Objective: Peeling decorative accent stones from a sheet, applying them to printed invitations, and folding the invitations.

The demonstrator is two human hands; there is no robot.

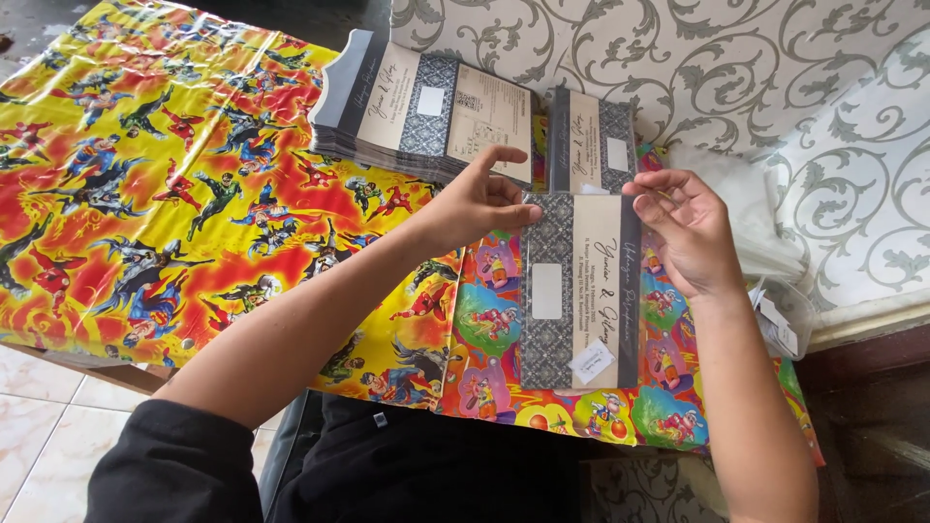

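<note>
On the colourful table cover (194, 194), invitation card (579, 291) lengthwise toward person, both hands (480, 205) at far end.

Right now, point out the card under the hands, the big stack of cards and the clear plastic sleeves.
card (578, 291): head view, on its beige middle band.
big stack of cards (426, 102): head view, on the top card's face.
clear plastic sleeves (751, 208): head view, on the top sleeve.
</note>
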